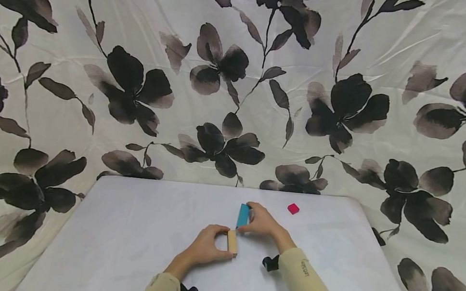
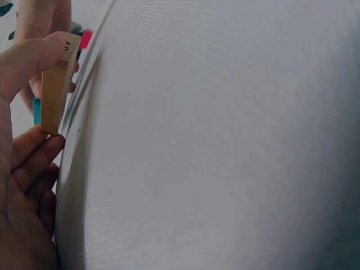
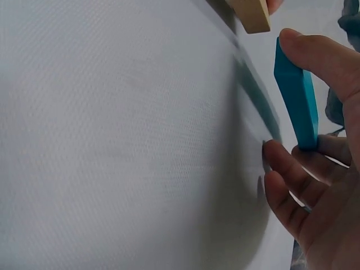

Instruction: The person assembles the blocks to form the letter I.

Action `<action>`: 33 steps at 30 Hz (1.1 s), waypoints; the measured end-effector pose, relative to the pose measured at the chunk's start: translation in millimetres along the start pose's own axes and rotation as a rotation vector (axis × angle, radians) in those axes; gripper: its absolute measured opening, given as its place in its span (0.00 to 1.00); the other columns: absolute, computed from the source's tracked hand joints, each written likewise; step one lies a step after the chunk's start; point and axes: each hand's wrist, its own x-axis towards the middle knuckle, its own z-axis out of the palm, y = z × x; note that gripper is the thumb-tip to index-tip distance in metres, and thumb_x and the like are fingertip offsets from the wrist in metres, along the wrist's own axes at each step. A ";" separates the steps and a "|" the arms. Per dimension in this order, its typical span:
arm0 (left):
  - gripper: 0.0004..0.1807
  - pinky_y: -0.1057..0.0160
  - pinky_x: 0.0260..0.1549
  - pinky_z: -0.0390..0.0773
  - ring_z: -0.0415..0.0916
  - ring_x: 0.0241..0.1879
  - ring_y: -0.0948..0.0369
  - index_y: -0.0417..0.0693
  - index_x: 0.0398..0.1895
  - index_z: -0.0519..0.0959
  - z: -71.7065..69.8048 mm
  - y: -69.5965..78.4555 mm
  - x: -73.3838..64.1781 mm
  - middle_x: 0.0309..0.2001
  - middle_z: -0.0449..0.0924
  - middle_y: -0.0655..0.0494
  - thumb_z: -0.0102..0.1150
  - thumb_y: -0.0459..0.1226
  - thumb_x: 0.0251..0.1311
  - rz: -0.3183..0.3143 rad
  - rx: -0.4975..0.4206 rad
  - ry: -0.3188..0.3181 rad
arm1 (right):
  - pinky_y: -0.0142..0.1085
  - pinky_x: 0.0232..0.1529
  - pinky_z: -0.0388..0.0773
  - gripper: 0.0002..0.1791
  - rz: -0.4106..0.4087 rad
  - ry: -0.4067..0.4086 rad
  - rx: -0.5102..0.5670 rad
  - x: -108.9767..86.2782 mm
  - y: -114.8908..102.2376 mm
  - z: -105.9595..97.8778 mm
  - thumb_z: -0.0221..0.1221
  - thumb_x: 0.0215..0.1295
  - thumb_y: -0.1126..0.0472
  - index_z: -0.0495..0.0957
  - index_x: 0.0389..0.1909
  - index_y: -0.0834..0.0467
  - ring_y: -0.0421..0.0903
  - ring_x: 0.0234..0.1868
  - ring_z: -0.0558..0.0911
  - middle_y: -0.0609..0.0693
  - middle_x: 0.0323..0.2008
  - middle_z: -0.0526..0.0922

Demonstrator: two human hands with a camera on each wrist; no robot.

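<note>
On the white table point(image 1: 125, 239) my left hand point(image 1: 207, 246) pinches a tan wooden block point(image 1: 232, 241) by its two ends, thumb on one end and fingers on the other. The left wrist view has the same tan block point(image 2: 57, 90) between thumb and fingers of my left hand point(image 2: 31, 112). Just beyond it my right hand point(image 1: 260, 221) pinches a blue block point(image 1: 243, 215) end to end. From the right wrist, the blue block point(image 3: 297, 101) stands on edge on the table within my right hand point(image 3: 315, 152), with the tan block point(image 3: 250, 14) close to its far end.
A small red cube point(image 1: 293, 208) lies on the table near the far right edge, apart from both hands. A floral cloth point(image 1: 240, 83) hangs behind and around the table. Black wrist-camera mounts point(image 1: 271, 263) sit under both forearms.
</note>
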 end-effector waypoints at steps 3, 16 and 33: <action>0.47 0.50 0.58 0.66 0.69 0.59 0.54 0.44 0.60 0.74 0.5 -1.4 -2.9 0.56 0.75 0.54 0.71 0.63 0.41 0.005 -0.003 -0.003 | 0.49 0.56 0.70 0.53 0.000 -0.008 -0.004 -0.5 -2.2 3.6 0.75 0.45 0.45 0.62 0.69 0.64 0.52 0.54 0.74 0.61 0.66 0.67; 0.46 0.49 0.58 0.66 0.69 0.59 0.55 0.46 0.60 0.76 -4.8 0.5 0.5 0.56 0.76 0.56 0.73 0.63 0.40 0.025 -0.034 0.004 | 0.51 0.62 0.64 0.54 0.007 0.010 -0.024 3.2 -8.1 5.2 0.75 0.44 0.42 0.62 0.69 0.62 0.55 0.64 0.68 0.59 0.66 0.67; 0.44 0.51 0.60 0.65 0.67 0.61 0.56 0.50 0.59 0.77 -2.3 -3.7 -1.4 0.58 0.75 0.57 0.75 0.61 0.38 0.024 0.013 -0.037 | 0.42 0.48 0.75 0.54 -0.045 0.002 -0.009 2.5 -5.8 7.9 0.75 0.44 0.42 0.62 0.69 0.63 0.46 0.43 0.75 0.56 0.59 0.72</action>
